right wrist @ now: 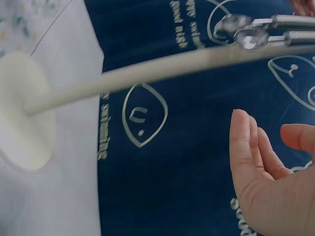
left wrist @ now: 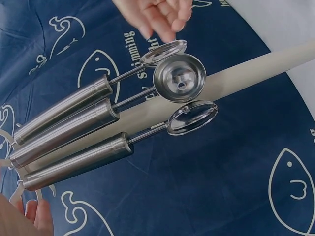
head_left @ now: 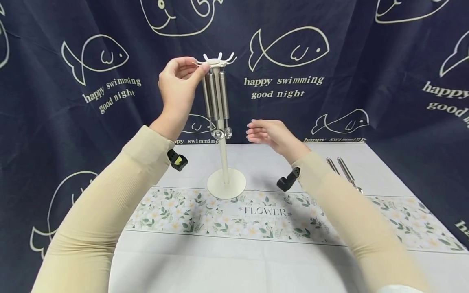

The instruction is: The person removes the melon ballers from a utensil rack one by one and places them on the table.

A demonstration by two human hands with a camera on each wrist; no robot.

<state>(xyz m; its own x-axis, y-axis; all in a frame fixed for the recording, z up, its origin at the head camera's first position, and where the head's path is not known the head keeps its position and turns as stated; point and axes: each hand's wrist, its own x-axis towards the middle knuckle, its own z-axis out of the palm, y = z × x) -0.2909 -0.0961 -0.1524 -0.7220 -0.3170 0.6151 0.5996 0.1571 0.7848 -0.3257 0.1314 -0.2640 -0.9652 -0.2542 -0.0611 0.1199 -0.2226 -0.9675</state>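
Atop the rack (head_left: 223, 158), the left hand (head_left: 177, 87) pinches its hooked rim (head_left: 218, 62), best steadied gently so the steel utensils (left wrist: 64, 136) hanging beneath don't swing, while the right hand (head_left: 274, 135) hovers empty and loosely extended.

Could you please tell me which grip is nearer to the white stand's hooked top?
Left. The left grip is at the hooked top, thumb and fingers among its hooks; the right grip is apart from it, lower and off to the right.
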